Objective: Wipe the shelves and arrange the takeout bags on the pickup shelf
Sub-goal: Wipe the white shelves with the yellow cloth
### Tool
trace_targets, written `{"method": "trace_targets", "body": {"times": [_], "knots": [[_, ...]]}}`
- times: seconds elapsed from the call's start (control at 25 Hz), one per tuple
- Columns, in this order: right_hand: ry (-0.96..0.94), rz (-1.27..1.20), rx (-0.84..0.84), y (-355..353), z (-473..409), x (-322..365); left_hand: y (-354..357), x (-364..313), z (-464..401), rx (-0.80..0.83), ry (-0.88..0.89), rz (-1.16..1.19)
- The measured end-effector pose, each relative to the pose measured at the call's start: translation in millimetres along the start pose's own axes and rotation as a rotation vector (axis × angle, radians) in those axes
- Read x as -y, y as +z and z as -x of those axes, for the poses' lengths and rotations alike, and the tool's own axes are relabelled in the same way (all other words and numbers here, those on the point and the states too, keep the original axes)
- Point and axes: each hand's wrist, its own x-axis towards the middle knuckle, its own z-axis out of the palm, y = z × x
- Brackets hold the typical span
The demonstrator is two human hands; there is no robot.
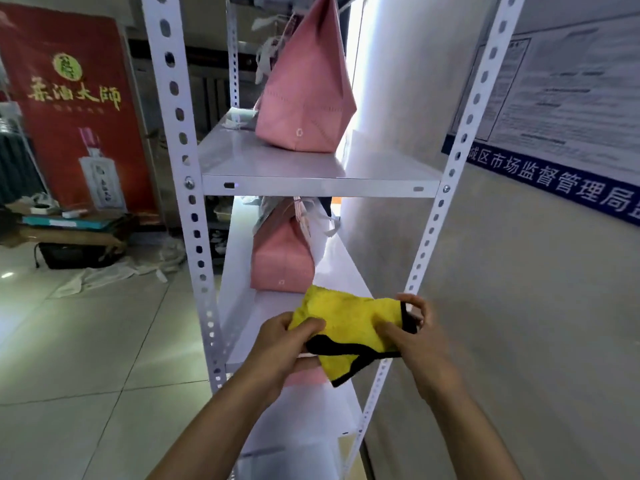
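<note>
A white metal shelf rack [322, 183] stands in front of me. One pink takeout bag [304, 98] sits on the upper shelf, toward the back. A second pink bag [280, 261] sits on the shelf below it. Over the front edge of that lower shelf I hold a yellow cloth with black trim [349, 327]. My left hand [284, 344] grips its left end and my right hand [412, 327] pinches its right end. A bit of pink shows on the shelf under the cloth, mostly hidden.
A wall with a blue-edged notice board [561, 109] runs close along the rack's right side. At the left stand a red poster [79, 109], stacked boxes [69, 226] and white bags on the tiled floor [86, 341].
</note>
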Motion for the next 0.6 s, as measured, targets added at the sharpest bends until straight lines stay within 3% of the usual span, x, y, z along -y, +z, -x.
{"method": "trace_targets", "body": {"times": [0.16,0.36,0.52,0.6], "knots": [[-0.304,0.088,-0.189,-1,15,45,10,-28,15,0.062,0.151,-0.112],[-0.858,0.44,-0.308,-8,-1,174,36,-109,51,-0.02,0.72,-0.334],[-0.929,0.894,-0.29,3,-50,254,64,-162,41,-0.278,0.829,-0.73],[-0.939,1.232,-0.261,12,-81,271,73,-171,31,-0.415,0.901,-0.953]]}}
